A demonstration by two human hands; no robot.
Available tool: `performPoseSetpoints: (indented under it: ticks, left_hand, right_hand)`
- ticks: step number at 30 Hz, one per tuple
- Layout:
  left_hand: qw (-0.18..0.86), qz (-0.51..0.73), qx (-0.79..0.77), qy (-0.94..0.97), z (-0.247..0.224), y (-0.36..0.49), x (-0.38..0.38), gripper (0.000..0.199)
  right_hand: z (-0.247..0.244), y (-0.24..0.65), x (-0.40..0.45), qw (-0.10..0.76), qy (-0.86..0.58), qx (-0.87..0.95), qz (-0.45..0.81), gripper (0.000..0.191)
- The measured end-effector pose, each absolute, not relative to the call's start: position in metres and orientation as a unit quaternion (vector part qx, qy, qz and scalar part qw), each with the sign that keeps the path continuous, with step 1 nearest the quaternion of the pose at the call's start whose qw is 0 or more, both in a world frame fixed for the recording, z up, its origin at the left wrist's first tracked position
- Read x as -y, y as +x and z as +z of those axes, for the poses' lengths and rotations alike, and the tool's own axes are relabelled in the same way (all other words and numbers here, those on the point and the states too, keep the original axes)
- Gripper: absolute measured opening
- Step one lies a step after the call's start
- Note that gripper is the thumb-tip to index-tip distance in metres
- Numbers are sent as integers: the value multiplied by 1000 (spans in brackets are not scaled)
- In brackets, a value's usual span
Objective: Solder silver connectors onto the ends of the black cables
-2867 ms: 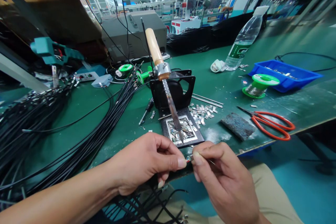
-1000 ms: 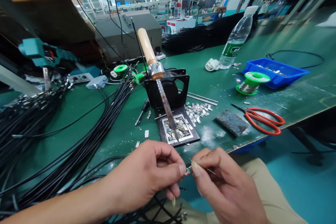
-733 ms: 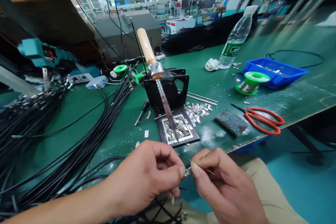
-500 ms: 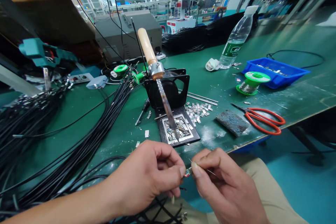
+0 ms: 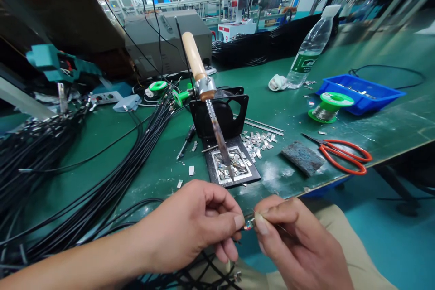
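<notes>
Just in front of the bench edge, my left hand (image 5: 193, 226) pinches a black cable close to its end, where short coloured wires (image 5: 248, 225) stick out. Opposite it, my right hand (image 5: 299, 240) is closed, thumb and forefinger pressed together at the tip of those wires. A thin wire runs through its fingers, and a small shiny part beside the fingertips is too small to name. Beyond both hands, a soldering iron (image 5: 217, 129) with a wooden handle leans tip-down over a tray (image 5: 250, 176) of small metal pieces.
Black cables (image 5: 112, 167) spread across the left side of the green bench. A black fan frame (image 5: 243, 113) stands behind the iron. To the right lie a dark sponge block (image 5: 302, 157), orange-handled scissors (image 5: 346, 154), a solder spool (image 5: 329, 108), a blue bin (image 5: 380, 102) and a bottle (image 5: 311, 47).
Both hands have shifted slightly right in view, still pinching at the cable end. More of the coloured wires shows between them. The whole scene has moved a little with the camera.
</notes>
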State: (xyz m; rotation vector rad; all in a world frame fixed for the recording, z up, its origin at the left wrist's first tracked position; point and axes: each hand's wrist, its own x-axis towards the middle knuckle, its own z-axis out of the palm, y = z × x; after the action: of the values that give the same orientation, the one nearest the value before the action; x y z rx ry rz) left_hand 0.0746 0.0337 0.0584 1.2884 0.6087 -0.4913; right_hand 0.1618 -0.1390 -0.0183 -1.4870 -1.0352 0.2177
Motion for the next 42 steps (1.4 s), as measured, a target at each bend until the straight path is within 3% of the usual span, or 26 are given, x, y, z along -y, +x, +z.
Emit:
performPoseSetpoints:
  ticks: [16,23,30,37,42]
  left_hand:
    - [694,-202,-263,639,60,73,-32,33]
    - [590,-173,-232,754,66,74,-25,20]
    - [471,-133,-162,857,59,69,-25,26]
    - [420,51,-43,905,45,61,-26,12]
    - [407,76,-29,910,42,60,-26,12]
  right_hand:
    - [-13,163,138,600,-647,462,87,15]
    - [-10,164,136,593,-655,461,86,15]
    - [-10,163,134,595,-652,459,103,15]
    - [-14,164,134,597,-648,460,110,17]
    - [-12,163,134,598,-646,462,107,16]
